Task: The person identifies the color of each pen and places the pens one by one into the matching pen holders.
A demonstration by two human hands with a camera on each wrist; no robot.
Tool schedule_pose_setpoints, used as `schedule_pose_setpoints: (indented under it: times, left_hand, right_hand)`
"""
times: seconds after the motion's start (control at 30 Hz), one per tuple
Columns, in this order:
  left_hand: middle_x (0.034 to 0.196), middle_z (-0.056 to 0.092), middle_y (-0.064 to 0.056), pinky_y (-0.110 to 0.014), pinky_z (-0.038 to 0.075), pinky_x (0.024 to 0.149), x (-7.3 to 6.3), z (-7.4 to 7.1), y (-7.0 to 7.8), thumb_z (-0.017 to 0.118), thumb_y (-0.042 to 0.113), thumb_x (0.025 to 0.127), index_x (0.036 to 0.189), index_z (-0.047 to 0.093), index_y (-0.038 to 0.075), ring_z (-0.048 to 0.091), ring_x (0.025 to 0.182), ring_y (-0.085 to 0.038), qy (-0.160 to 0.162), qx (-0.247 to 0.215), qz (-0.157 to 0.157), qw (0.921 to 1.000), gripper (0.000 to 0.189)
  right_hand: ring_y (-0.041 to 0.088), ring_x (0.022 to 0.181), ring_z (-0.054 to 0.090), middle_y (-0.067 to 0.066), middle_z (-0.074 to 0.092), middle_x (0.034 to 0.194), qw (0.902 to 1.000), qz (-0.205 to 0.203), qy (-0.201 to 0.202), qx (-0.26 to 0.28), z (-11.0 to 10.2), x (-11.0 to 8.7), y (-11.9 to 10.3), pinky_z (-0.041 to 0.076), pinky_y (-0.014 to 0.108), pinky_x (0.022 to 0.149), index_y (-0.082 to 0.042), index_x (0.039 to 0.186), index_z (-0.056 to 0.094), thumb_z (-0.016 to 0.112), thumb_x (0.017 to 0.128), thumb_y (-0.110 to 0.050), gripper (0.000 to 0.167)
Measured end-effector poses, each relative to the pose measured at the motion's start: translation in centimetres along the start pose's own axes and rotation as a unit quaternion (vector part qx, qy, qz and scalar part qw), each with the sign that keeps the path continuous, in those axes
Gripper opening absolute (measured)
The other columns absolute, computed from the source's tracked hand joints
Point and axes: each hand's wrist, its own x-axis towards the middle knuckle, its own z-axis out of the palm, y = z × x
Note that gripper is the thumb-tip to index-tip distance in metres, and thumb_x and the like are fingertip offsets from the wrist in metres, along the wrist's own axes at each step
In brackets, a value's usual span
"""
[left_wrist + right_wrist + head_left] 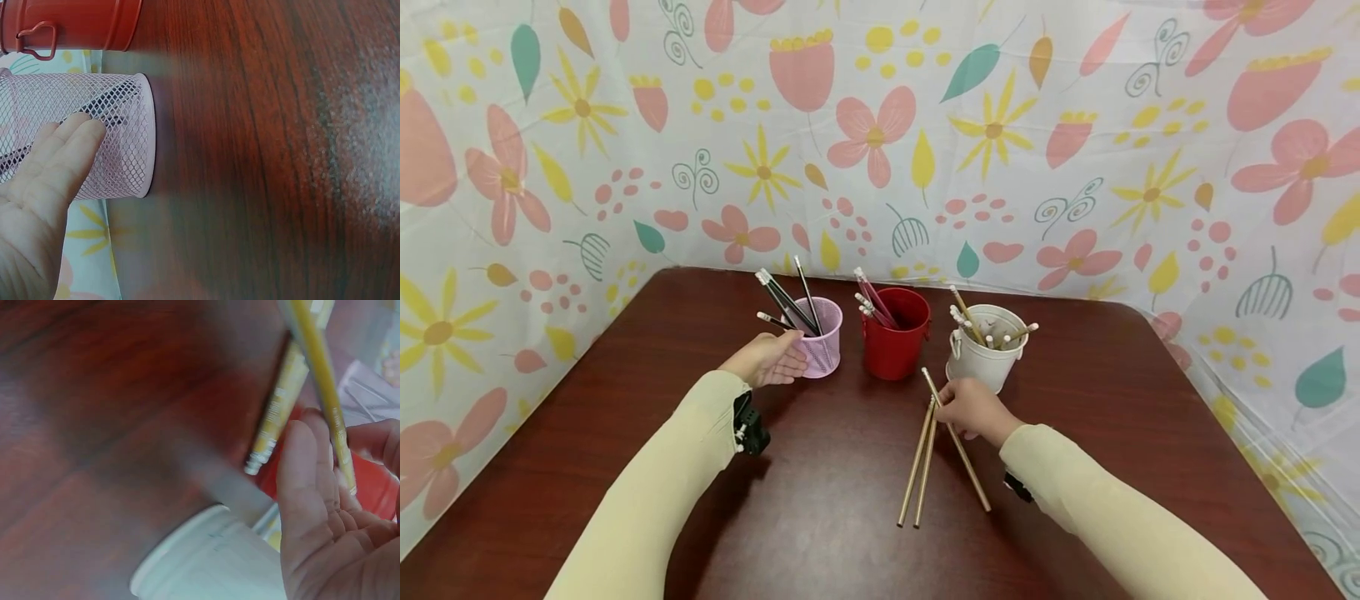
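Note:
My right hand [976,408] pinches a gold pencil [967,471] between thumb and fingers, its white eraser end pointing up and away. Two more gold pencils [915,467] lie on the table just left of it, their eraser ends close to the fingertips. In the right wrist view the held pencil [322,369] crosses over the lying ones [281,403]. Out to the left, my left hand [767,360] has its fingers extended against the side of a pink mesh pencil cup [824,354]. Dark pencils [782,302] lean inside that cup.
A red bucket [893,354] with several pinkish pencils [874,300] stands in the middle. Beside it, behind my right hand, a white bucket [983,367] holds several gold pencils [967,312]. Floral cloth [880,217] hangs behind the dark wooden table [820,483].

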Motion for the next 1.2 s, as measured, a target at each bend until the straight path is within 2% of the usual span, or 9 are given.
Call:
schedule_pose_setpoints:
  times: [0.1, 0.13, 0.23, 0.43, 0.5, 0.73, 0.97, 1.2]
  left_hand:
    - [0.114, 0.06, -0.024, -0.039, 0.047, 0.094, 0.2, -0.3, -0.2, 0.038, 0.033, 0.1, 0.124, 0.047, -0.015, 0.061, 0.104, -0.027, -0.007, -0.005, 0.003, 1.0, 0.055]
    - [0.109, 0.062, -0.023, -0.038, 0.05, 0.09, 0.5, -0.6, -0.5, 0.041, 0.036, 0.099, 0.119, 0.051, -0.015, 0.063, 0.1, -0.027, -0.019, -0.012, 0.01, 0.9997, 0.055]
    - [0.104, 0.063, -0.022, -0.037, 0.051, 0.087, 0.6, -0.9, -0.6, 0.045, 0.037, 0.098, 0.116, 0.052, -0.015, 0.063, 0.096, -0.026, -0.025, -0.02, 0.014, 0.9994, 0.056]
    - [0.1, 0.064, -0.017, -0.041, 0.048, 0.093, -0.2, -0.1, -0.1, 0.036, 0.032, 0.101, 0.12, 0.049, -0.016, 0.063, 0.094, -0.023, 0.002, -0.006, 0.009, 0.9999, 0.053]
    - [0.095, 0.064, -0.014, -0.042, 0.047, 0.095, -0.4, 0.1, 0.0, 0.036, 0.031, 0.102, 0.12, 0.049, -0.016, 0.064, 0.09, -0.021, 0.006, -0.009, 0.006, 0.9999, 0.053]
    - [0.094, 0.064, -0.013, -0.042, 0.046, 0.095, -0.2, 0.1, -0.1, 0.035, 0.031, 0.102, 0.121, 0.048, -0.017, 0.064, 0.089, -0.021, 0.002, -0.006, 0.009, 0.9999, 0.054]
    - [0.098, 0.063, -0.014, -0.042, 0.045, 0.097, -0.1, 0.0, -0.1, 0.034, 0.031, 0.101, 0.121, 0.048, -0.015, 0.062, 0.094, -0.023, 0.002, -0.002, 0.009, 1.0, 0.052]
    - [0.097, 0.063, -0.013, -0.041, 0.047, 0.095, -0.2, -0.1, -0.1, 0.035, 0.032, 0.101, 0.12, 0.049, -0.014, 0.062, 0.093, -0.022, -0.001, -0.002, 0.011, 0.9999, 0.051]
  right_hand:
    - [0.01, 0.047, 0.048, -0.001, 0.05, 0.055, 0.9999, -0.009, 0.001, 0.013, -0.5, 0.1, -0.6, 0.051, 0.031, 0.044, 0.004, 0.087, 0.066, 0.061, 0.073, -0.001, 0.016]
    - [0.01, 0.047, 0.048, -0.002, 0.05, 0.055, 0.9998, -0.013, 0.002, 0.015, -0.6, 0.2, -0.8, 0.051, 0.031, 0.044, 0.005, 0.089, 0.066, 0.061, 0.073, 0.0, 0.017]
    - [0.008, 0.047, 0.047, -0.003, 0.052, 0.057, 0.9993, -0.03, 0.006, 0.023, -0.9, 0.1, -1.2, 0.05, 0.028, 0.044, 0.007, 0.09, 0.067, 0.059, 0.071, 0.002, 0.022]
    - [0.004, 0.044, 0.044, -0.002, 0.057, 0.059, 0.9959, -0.081, 0.026, 0.029, -1.2, -0.1, -1.7, 0.04, 0.02, 0.045, 0.011, 0.087, 0.066, 0.059, 0.069, 0.005, 0.021]
    - [0.004, 0.045, 0.046, -0.001, 0.059, 0.062, 0.9949, -0.092, 0.038, 0.016, -1.4, -0.2, -1.9, 0.041, 0.021, 0.046, 0.011, 0.089, 0.067, 0.06, 0.07, 0.004, 0.021]
    - [0.01, 0.053, 0.056, 0.01, 0.067, 0.077, 0.9948, -0.078, 0.061, 0.024, -2.8, -0.4, -3.1, 0.05, 0.025, 0.051, 0.01, 0.098, 0.068, 0.061, 0.075, 0.003, 0.025]
    - [0.014, 0.068, 0.06, 0.012, 0.071, 0.081, 0.9864, -0.092, 0.135, -0.017, -5.2, -0.7, -4.5, 0.047, 0.025, 0.063, 0.006, 0.097, 0.071, 0.061, 0.073, 0.001, 0.026]
    - [0.026, 0.083, 0.065, 0.016, 0.072, 0.088, 0.9832, -0.089, 0.157, -0.027, -7.2, -1.0, -5.4, 0.05, 0.037, 0.077, 0.006, 0.1, 0.071, 0.064, 0.079, -0.003, 0.024]
